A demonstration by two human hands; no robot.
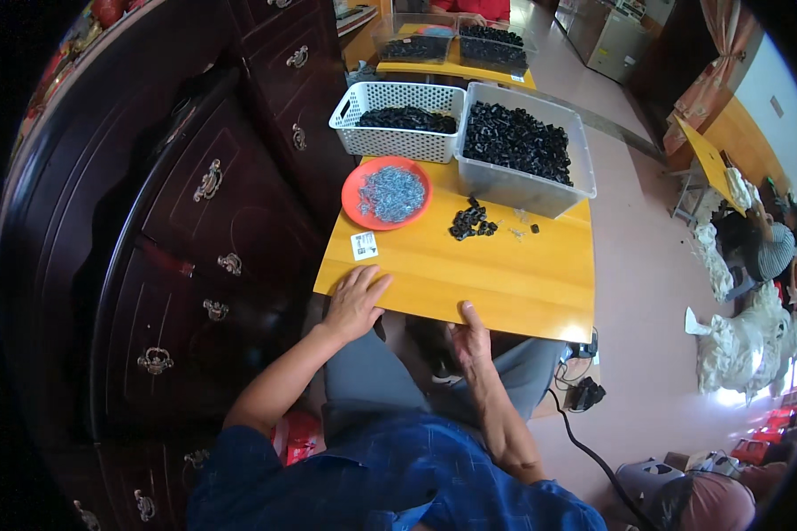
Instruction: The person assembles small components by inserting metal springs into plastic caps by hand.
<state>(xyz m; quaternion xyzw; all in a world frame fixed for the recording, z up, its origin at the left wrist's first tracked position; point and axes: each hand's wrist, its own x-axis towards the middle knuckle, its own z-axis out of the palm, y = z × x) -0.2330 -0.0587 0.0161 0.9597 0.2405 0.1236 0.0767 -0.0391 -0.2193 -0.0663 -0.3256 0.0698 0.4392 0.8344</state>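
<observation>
My left hand (356,303) lies on the near left edge of the yellow wooden table (505,283), fingers stretched out, holding nothing. At the middle of the near edge, my right hand (472,338) grips the table, thumb on top and the other fingers curled below, partly hidden. Ahead of my left hand are a small white printed card (364,246) and a red plate (352,196) heaped with small silvery metal pieces (392,194). A loose pile of small black parts (471,221) lies farther in, with a few pale bits (516,233) beside it.
A white perforated basket (397,143) and a clear plastic bin (514,193), both holding black parts, stand at the table's far side. Dark drawers (195,239) rise close on the left. A black cable (584,447) runs across the floor at right. Other people sit farther off.
</observation>
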